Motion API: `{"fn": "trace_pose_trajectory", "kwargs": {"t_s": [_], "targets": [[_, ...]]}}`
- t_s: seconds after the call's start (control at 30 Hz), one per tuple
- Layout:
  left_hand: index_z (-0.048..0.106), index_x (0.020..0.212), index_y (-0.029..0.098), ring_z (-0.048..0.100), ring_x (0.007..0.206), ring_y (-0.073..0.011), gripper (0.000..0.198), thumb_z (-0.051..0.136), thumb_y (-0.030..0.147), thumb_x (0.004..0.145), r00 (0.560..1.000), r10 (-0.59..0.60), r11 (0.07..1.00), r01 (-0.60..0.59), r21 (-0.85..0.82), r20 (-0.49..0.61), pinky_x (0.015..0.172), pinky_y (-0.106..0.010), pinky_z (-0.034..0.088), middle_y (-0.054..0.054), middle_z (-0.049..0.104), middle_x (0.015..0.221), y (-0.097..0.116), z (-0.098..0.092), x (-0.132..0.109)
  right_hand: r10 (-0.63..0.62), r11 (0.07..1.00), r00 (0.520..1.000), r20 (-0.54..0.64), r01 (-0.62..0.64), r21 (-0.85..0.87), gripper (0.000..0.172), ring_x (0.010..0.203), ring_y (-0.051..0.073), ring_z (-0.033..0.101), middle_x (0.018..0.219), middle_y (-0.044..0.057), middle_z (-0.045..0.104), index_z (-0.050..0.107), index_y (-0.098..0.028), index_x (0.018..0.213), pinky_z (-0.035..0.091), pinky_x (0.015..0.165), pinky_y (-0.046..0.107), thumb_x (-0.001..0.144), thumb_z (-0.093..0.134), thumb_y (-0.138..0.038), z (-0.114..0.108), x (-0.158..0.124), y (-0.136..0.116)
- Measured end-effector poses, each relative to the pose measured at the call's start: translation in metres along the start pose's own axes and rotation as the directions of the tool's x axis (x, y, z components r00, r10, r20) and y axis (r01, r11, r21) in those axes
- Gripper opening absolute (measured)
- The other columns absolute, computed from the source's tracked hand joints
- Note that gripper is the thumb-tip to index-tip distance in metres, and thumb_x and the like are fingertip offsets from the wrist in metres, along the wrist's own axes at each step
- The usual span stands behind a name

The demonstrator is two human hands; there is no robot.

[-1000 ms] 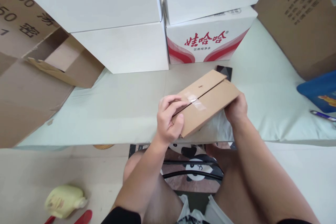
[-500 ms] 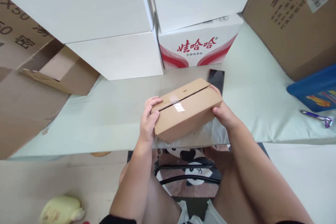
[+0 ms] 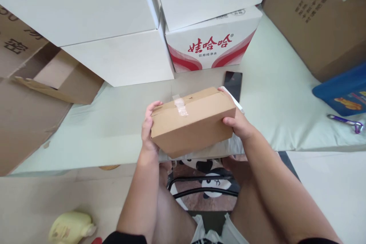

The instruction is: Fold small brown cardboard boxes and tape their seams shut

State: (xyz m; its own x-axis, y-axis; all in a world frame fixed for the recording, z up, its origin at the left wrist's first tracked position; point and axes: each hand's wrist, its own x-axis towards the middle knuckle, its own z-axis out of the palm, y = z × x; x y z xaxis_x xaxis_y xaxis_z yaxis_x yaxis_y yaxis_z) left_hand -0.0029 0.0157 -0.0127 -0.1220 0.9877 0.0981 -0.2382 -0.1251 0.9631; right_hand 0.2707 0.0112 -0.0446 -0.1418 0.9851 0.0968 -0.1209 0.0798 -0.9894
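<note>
A small brown cardboard box [image 3: 197, 122] is between my two hands over the near edge of the table, tilted with its long side facing me. A strip of clear tape [image 3: 180, 106] lies across the seam on its top. My left hand [image 3: 149, 127] grips the left end, with the thumb at the near corner. My right hand [image 3: 238, 120] clasps the right end, thumb on the front side; its other fingers are mostly hidden behind the box. Something white [image 3: 233, 99] shows beside the box's right end, by my right hand; I cannot make out what it is.
A dark phone [image 3: 233, 84] lies behind the box. White cartons [image 3: 120, 61] and a red-printed carton [image 3: 213, 47] stand at the back. Large brown boxes flank both sides. A blue container [image 3: 343, 91] and a purple-handled tool [image 3: 344, 120] are at right. A yellow bottle [image 3: 71, 227] lies on the floor.
Both hands have shifted the box slightly left and tipped it so more of its near side shows. The top seam now looks closed, and the white thing beside it has come into view.
</note>
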Motion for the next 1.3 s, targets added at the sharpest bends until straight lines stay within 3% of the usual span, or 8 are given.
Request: {"fn": "trace_pose_trajectory", "kwargs": {"t_s": [0.23, 0.4, 0.57, 0.77, 0.93, 1.07, 1.2, 1.3], "targets": [[0.051, 0.146, 0.034, 0.044, 0.147, -0.0378, 0.101, 0.075, 0.083, 0.061, 0.978, -0.071, 0.997, 0.067, 0.027, 0.194, 0.116, -0.048, 0.044, -0.009, 0.05, 0.156, -0.017, -0.008, 0.0, 0.143, 0.972, 0.969, -0.203, -0.099, 0.213, 0.092, 0.131, 0.038, 0.061, 0.14, 0.008, 0.067, 0.06, -0.029, 0.132, 0.053, 0.108, 0.053, 0.054, 0.08, -0.073, 0.002, -0.002, -0.013], [0.037, 0.155, 0.031, 0.042, 0.148, -0.0408, 0.119, 0.089, 0.069, 0.056, 0.932, -0.114, 0.985, 0.061, 0.161, 0.344, 0.117, -0.052, 0.043, -0.015, 0.046, 0.158, -0.015, -0.012, 0.001, 0.235, 0.944, 0.939, -0.249, -0.16, 0.287, 0.069, 0.119, 0.04, 0.069, 0.116, 0.009, 0.077, 0.067, -0.026, 0.107, 0.059, 0.097, 0.055, 0.055, 0.076, -0.071, 0.001, -0.001, -0.015], [0.037, 0.155, 0.026, 0.044, 0.144, -0.0455, 0.131, 0.101, 0.049, 0.043, 0.872, -0.207, 0.954, 0.079, 0.289, 0.444, 0.118, -0.057, 0.04, -0.019, 0.049, 0.153, -0.009, -0.018, 0.005, 0.261, 0.94, 0.932, -0.253, -0.186, 0.286, 0.063, 0.124, 0.038, 0.066, 0.124, 0.008, 0.074, 0.064, -0.026, 0.106, 0.058, 0.101, 0.054, 0.059, 0.076, -0.067, 0.003, 0.001, -0.016], [0.051, 0.141, 0.029, 0.052, 0.14, -0.0387, 0.097, 0.093, 0.048, 0.056, 0.966, -0.165, 0.985, 0.149, 0.093, 0.201, 0.112, -0.05, 0.049, -0.011, 0.06, 0.144, -0.016, -0.007, 0.003, 0.275, 0.927, 0.916, -0.292, -0.172, 0.334, 0.067, 0.13, 0.035, 0.064, 0.131, 0.007, 0.072, 0.06, -0.028, 0.124, 0.055, 0.104, 0.051, 0.075, 0.057, -0.074, 0.004, 0.008, -0.015], [0.066, 0.111, 0.024, 0.069, 0.116, -0.0376, 0.059, 0.076, 0.064, 0.068, 0.918, -0.387, 0.919, 0.377, -0.116, -0.081, 0.093, -0.05, 0.061, -0.009, 0.076, 0.107, -0.008, -0.007, 0.011, 0.189, 0.962, 0.938, -0.292, -0.117, 0.248, 0.053, 0.132, 0.03, 0.062, 0.141, 0.004, 0.066, 0.06, -0.03, 0.122, 0.043, 0.117, 0.053, 0.07, 0.062, -0.04, 0.0, 0.013, -0.002], [0.067, 0.108, 0.025, 0.075, 0.099, -0.035, 0.053, 0.073, 0.064, 0.073, 0.879, -0.472, 0.873, 0.455, -0.173, -0.067, 0.081, -0.048, 0.065, -0.006, 0.078, 0.095, -0.004, -0.011, 0.016, 0.102, 0.992, 0.972, -0.214, -0.083, 0.093, 0.058, 0.139, 0.029, 0.055, 0.149, 0.004, 0.06, 0.058, -0.032, 0.127, 0.042, 0.118, 0.054, 0.069, 0.065, -0.034, 0.003, 0.013, 0.009], [0.067, 0.105, 0.022, 0.074, 0.105, -0.0377, 0.055, 0.075, 0.064, 0.071, 0.865, -0.502, 0.854, 0.493, -0.164, -0.015, 0.087, -0.049, 0.064, -0.008, 0.078, 0.092, -0.007, -0.005, 0.015, -0.059, 0.998, 0.975, -0.213, 0.058, -0.011, 0.052, 0.142, 0.027, 0.052, 0.147, 0.004, 0.061, 0.057, -0.031, 0.126, 0.042, 0.119, 0.049, 0.075, 0.065, -0.034, 0.01, 0.012, 0.008], [0.066, 0.107, 0.022, 0.073, 0.109, -0.0389, 0.058, 0.075, 0.066, 0.07, 0.861, -0.509, 0.852, 0.502, -0.153, -0.013, 0.089, -0.051, 0.063, -0.009, 0.078, 0.094, -0.012, 0.0, 0.014, -0.079, 0.988, 0.971, -0.227, 0.046, -0.15, 0.057, 0.133, 0.03, 0.059, 0.141, 0.007, 0.065, 0.056, -0.028, 0.127, 0.047, 0.113, 0.049, 0.071, 0.069, -0.03, 0.015, 0.01, 0.004]]}}
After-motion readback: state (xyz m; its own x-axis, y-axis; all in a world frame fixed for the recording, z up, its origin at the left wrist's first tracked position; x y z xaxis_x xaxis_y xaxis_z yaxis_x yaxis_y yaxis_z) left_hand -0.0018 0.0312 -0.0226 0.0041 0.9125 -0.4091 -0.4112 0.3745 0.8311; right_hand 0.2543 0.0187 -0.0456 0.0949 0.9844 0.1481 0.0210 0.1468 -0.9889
